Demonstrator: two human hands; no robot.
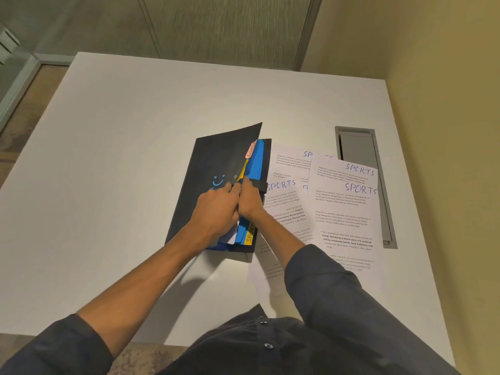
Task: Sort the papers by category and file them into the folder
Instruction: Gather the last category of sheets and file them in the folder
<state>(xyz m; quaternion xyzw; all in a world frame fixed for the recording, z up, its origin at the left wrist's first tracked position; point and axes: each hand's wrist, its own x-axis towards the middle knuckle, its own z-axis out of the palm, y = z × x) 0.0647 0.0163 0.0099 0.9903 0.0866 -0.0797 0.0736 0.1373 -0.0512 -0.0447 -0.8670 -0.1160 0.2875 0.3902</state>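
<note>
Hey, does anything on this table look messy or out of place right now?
Yes. The loose papers right of the folder lie fanned and overlapping at odd angles, some upside down, and one sheet overhangs the cable tray. Nothing looks torn or spilled.

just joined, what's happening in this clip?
A person is filing papers into a black folder on a white table. Both hands are at the folder's open edge: the left hand holds the cover partly lifted, and the right hand reaches in among the blue dividers, near a yellow tab. Whether it holds a sheet cannot be told. Several papers headed SPORTS lie loose on the table to the right of the folder, not yet filed.
</note>
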